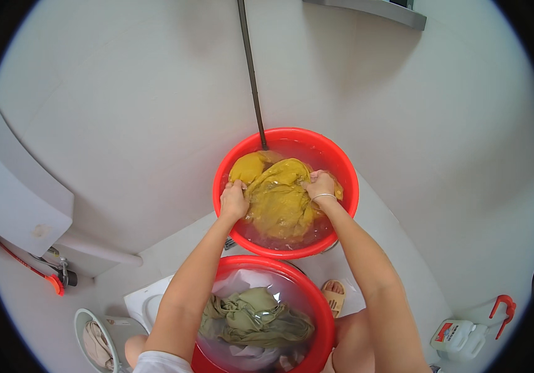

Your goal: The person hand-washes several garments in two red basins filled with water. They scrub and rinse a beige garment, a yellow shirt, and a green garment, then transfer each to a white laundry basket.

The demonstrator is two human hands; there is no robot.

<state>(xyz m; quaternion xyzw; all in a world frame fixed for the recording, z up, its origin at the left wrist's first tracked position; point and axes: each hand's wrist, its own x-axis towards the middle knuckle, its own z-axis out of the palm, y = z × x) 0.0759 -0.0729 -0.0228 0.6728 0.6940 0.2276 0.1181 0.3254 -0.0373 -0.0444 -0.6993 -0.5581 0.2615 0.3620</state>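
Note:
A yellow garment (278,205) lies spread in the water of a red plastic basin (287,132), partly under the surface. My left hand (235,199) grips its edge at the basin's left side. On the right side, my right hand (321,185), with a thin bangle at the wrist, is closed on another part of the cloth. The stretch between both hands bulges upward in wet folds. A dark hose or pipe (251,74) runs down the wall and ends at the basin's far rim.
Nearer to me, a second red basin (325,321) holds olive-green cloth (257,312) and white cloth in water. A pale bucket (80,321) with beige cloth stands at lower left. White plastic jugs (453,336) stand at lower right. A white wall-mounted basin (29,186) juts out at left.

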